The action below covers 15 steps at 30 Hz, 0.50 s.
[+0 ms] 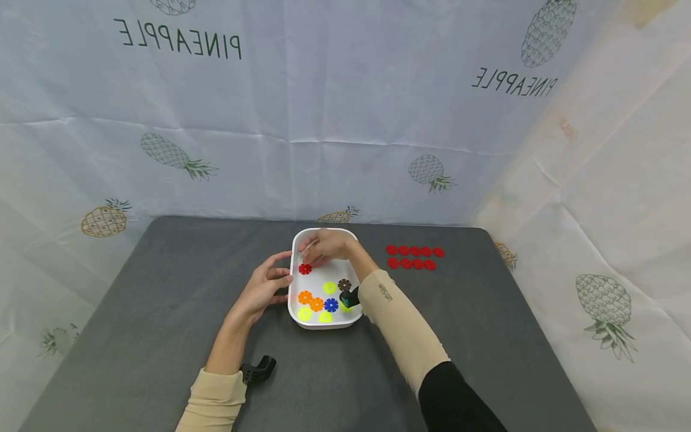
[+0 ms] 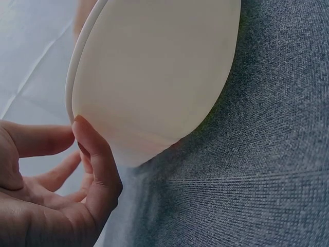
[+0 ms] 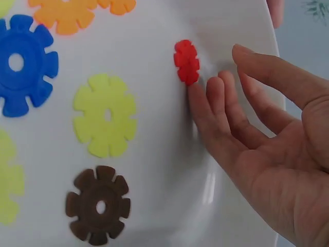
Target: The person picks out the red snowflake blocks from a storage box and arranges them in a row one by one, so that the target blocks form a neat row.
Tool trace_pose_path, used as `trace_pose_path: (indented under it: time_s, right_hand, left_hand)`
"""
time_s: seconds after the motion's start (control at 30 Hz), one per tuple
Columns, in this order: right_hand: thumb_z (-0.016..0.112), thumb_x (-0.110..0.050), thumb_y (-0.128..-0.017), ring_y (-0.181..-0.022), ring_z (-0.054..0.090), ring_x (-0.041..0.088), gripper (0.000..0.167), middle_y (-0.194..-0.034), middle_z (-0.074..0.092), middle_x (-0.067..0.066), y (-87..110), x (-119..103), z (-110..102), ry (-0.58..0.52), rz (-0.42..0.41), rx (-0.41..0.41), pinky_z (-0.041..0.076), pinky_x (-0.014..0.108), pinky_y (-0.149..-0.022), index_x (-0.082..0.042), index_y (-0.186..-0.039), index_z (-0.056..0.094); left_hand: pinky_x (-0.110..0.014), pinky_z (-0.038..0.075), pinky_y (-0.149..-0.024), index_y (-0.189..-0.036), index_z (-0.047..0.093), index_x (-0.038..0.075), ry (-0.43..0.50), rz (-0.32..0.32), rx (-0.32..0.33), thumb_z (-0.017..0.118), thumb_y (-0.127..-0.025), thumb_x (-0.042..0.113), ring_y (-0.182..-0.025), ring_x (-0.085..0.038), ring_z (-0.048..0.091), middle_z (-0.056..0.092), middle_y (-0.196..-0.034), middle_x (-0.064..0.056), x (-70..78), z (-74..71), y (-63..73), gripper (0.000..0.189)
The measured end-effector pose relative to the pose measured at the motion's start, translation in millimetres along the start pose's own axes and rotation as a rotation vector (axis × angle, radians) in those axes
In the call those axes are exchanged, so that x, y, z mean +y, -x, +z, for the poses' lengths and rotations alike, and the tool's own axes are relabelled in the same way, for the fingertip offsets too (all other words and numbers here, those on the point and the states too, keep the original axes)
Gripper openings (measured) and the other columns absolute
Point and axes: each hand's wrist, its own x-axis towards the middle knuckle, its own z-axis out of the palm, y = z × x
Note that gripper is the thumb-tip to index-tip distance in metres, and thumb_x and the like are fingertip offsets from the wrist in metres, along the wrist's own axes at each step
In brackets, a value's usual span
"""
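- Head view: the red disc [image 1: 305,269] lies flat in the far-left part of the white tray [image 1: 296,312], just beside the fingertips of the right hand [image 1: 329,246], which reaches in from the far end of the tray.
- Right wrist view: the right hand [image 3: 267,154] has its fingers straight and close together, holding nothing; one fingertip [image 3: 195,92] touches the edge of the red disc [image 3: 186,62], which lies straight ahead of the fingers, toward the tray wall.
- The left hand [image 1: 264,288] is outside the tray, its fingers loosely spread against the left rim; in the left wrist view the thumb [image 2: 97,164] rests on the tray's outer wall [image 2: 154,67].
- The right hand is plainly the nearer one; the disc is round, with no long axis.
- Orange, blue, yellow and brown discs lie nearer me in the tray; a double row of red discs [image 1: 414,257] sits on the bench [image 1: 162,300] to the right.
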Motion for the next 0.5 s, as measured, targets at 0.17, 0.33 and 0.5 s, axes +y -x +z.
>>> trace_pose_path:
  time_s: [0.17,0.33,0.5]
  right_hand:
    - [0.080,0.004,-0.092,-0.091,0.068,0.014,0.038,-0.103,0.072,0.004,-4.5,9,4,0.093,-0.090,0.042,0.062,0.023,-0.090,-0.001,-0.128,0.071]
    - [0.088,0.004,-0.084,-0.090,0.061,0.011,0.041,-0.101,0.071,0.002,-7.4,16,8,0.291,-0.194,0.077,0.054,0.015,-0.084,0.000,-0.123,0.075]
    - [0.092,-0.001,-0.084,-0.086,0.058,0.011,0.036,-0.093,0.067,-0.001,-8.1,22,10,0.361,-0.249,0.109,0.050,0.015,-0.079,-0.001,-0.117,0.078]
  left_hand:
    - [-0.033,0.064,-0.079,-0.166,0.039,0.019,0.001,0.002,0.000,0.060,-0.109,0.008,-0.111,-0.028,0.065,0.059,-0.128,-0.020,0.7,1.1,0.5,0.062]
    - [-0.033,0.064,-0.078,-0.166,0.039,0.019,0.000,0.001,-0.002,0.060,-0.108,0.008,-0.113,-0.031,0.062,0.058,-0.126,-0.018,-0.2,0.7,0.5,0.062]
    - [-0.033,0.063,-0.078,-0.165,0.040,0.020,-0.002,0.001,0.003,0.060,-0.108,0.007,-0.115,-0.034,0.063,0.058,-0.123,-0.015,-1.3,0.6,0.1,0.062]
